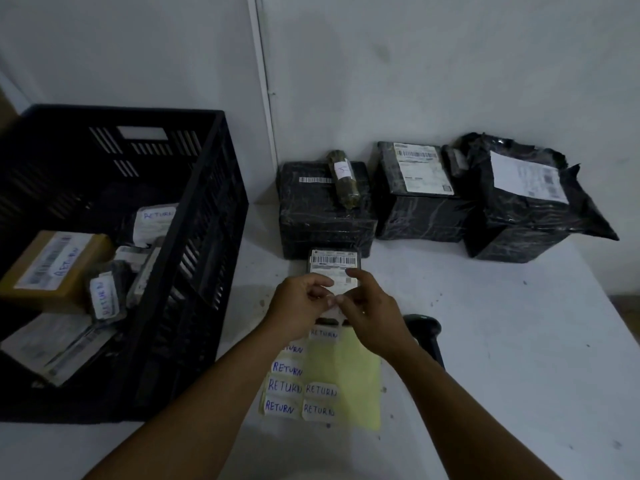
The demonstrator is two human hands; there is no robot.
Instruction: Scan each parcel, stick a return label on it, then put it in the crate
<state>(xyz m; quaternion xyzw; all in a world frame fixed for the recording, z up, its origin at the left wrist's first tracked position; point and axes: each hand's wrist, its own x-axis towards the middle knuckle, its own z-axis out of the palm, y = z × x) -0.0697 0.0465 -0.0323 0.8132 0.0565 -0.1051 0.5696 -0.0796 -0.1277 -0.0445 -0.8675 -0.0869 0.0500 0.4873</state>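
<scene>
A small flat parcel [333, 263] with a white barcode label lies on the white table in front of the black-wrapped boxes. My left hand [300, 299] and my right hand [369, 306] meet over its near end, both pinching a white return label [333, 309] between fingertips. Below my hands lies the yellow backing sheet [346, 375] with several handwritten RETURN stickers [284, 388]. The black crate [194, 237] stands at the left and holds several labelled parcels.
Three black-wrapped boxes stand at the back: one [325, 216] with a green wrapped roll [344, 178] on top, one in the middle [420, 202], one bagged [526, 209] at the right. A black barcode scanner [427, 332] lies behind my right wrist.
</scene>
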